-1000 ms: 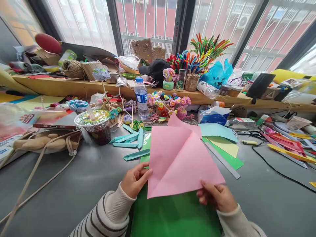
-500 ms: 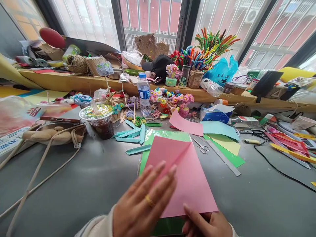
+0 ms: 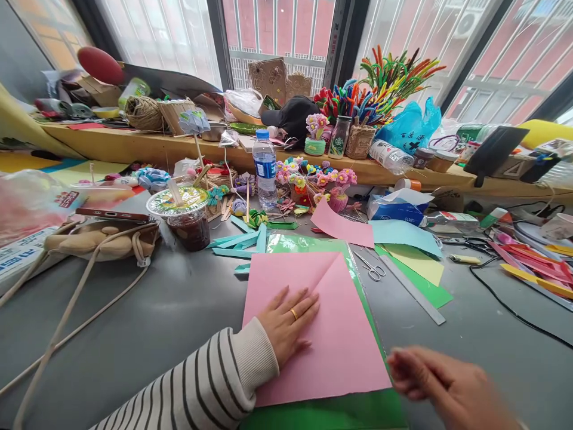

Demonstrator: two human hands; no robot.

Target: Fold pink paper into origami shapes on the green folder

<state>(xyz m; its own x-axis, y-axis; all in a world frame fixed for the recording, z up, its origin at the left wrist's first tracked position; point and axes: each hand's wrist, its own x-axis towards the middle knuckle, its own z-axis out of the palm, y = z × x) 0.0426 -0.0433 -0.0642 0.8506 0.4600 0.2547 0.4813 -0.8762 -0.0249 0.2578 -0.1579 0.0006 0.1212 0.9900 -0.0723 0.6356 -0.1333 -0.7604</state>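
A square pink sheet of paper [image 3: 344,334] with a diagonal crease lies on a green sheet in a clear sleeve [image 3: 322,412]. My left hand [image 3: 289,322], a ring on one finger, rests flat on the pink paper with its fingers stretched out. Just off the sheet's lower right corner is my right hand [image 3: 434,376], slightly blurred, its fingers curled together and nothing visible in them. Small scissors [image 3: 372,270] and a metal ruler [image 3: 414,291] lie to the right of the paper. Folded teal paper strips [image 3: 239,242] are beyond its upper left side.
A cup of dark drink [image 3: 188,230] and a bag with long straps [image 3: 102,239] stand on the left. A water bottle [image 3: 265,173] stands at the back. Coloured paper sheets [image 3: 405,239], a black cable [image 3: 514,316] and a crowded wooden ledge [image 3: 242,156] surround the work area.
The pink paper has been laid open flat and shifted left. My left hand has come down onto it. My right hand has let go of the lower edge and moved right.
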